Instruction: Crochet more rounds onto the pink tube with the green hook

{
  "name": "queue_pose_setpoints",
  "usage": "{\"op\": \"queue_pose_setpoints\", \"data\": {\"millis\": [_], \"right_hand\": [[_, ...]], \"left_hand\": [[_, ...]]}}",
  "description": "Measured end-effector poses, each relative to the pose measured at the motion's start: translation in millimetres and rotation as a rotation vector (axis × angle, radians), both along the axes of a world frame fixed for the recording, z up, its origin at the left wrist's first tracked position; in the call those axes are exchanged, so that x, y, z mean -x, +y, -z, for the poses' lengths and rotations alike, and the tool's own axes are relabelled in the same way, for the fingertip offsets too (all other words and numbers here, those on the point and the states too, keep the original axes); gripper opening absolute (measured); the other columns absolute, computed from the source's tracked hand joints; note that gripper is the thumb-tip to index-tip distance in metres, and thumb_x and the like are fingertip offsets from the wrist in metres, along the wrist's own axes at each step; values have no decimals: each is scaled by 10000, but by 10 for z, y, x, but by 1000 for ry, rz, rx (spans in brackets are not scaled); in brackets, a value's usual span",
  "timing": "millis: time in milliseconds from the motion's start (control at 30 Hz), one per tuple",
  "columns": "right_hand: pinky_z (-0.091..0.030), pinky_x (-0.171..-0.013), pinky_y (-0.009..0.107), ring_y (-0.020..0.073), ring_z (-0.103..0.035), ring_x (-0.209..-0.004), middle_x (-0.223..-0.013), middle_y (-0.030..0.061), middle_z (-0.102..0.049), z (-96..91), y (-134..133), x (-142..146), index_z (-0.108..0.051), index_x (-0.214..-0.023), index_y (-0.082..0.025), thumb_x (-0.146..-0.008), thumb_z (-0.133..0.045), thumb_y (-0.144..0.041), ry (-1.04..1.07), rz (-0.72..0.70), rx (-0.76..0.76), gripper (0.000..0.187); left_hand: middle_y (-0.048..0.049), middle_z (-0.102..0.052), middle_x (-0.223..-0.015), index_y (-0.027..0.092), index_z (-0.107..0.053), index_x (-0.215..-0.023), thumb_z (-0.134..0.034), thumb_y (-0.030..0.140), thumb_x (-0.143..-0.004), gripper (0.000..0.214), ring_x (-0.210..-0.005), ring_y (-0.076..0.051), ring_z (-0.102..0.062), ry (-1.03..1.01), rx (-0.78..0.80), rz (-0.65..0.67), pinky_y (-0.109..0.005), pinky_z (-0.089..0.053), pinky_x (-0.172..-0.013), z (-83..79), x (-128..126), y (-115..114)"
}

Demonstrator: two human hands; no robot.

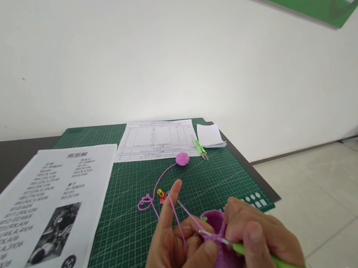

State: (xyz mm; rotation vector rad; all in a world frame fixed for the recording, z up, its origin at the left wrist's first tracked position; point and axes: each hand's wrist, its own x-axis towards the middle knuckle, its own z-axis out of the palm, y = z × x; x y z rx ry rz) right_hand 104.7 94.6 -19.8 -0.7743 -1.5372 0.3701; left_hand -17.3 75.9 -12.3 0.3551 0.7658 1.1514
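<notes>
My left hand pinches the rim of a purple crocheted piece, which is hollow with an opening at its top. Purple yarn runs over the raised left index finger down to the work. In my right hand is a crochet hook with a green handle; its metal tip lies at the rim of the piece, by the yarn. A small green bit, perhaps a stitch marker, shows at the rim. The lower part of the piece is partly hidden by the hands.
A green cutting mat covers the dark table. On it lie a small purple yarn ball, green thread snips, colourful stitch markers, a printed pattern sheet, a form and white note paper. A white wall stands behind.
</notes>
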Motion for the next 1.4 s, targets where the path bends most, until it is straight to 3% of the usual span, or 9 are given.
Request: {"op": "queue_pose_setpoints", "data": {"millis": [233,600,967,1133,1267,1400], "right_hand": [[-281,-485,266,89,-373,-499,-512,-25,-382,-174,-83,-148,-416,-602,-170,-1009,-365,-221,-143,-13,8,413],[-310,-496,274,91,-350,-505,-522,-37,-348,-284,-143,-291,-403,-618,-182,-947,-415,-116,-247,-41,-18,335],[-362,-517,275,96,-362,-532,-535,-42,-323,-416,-177,-413,-358,-591,-197,-866,-470,-34,-399,2,-26,338],[-255,-492,266,70,-271,-513,-551,-55,-253,-432,-146,-432,-275,-584,-186,-868,-479,-51,-311,-102,29,375],[-216,-494,260,63,-284,-508,-534,-54,-262,-391,-128,-454,-283,-577,-173,-907,-490,-113,-189,-198,143,393],[-221,-482,262,69,-313,-483,-502,-49,-275,-330,-123,-461,-301,-561,-173,-958,-467,-220,-83,-290,211,433]], "left_hand": [[29,-652,-670,334,-396,-1460,-826,163,-678,909,-548,-68,-468,50,0,62,-187,-352,-548,-49,0,-41],[22,-649,-687,391,-428,-1441,-831,198,-667,894,-577,-89,-471,125,4,107,-200,-343,-564,-91,-31,-107],[9,-629,-717,362,-312,-1505,-787,225,-734,917,-558,-79,-403,235,-94,135,-215,-304,-550,-76,-89,-124],[17,-616,-699,321,-282,-1517,-772,223,-734,929,-540,-79,-356,288,-124,157,-218,-280,-527,-91,-102,-110],[23,-615,-704,306,-323,-1503,-769,198,-722,906,-520,-60,-271,253,-123,180,-218,-255,-521,-103,-92,-103],[91,-443,-573,260,-318,-1510,-768,199,-744,891,-513,-62,-218,238,-119,192,-206,-218,-507,-104,-93,-99]]}}
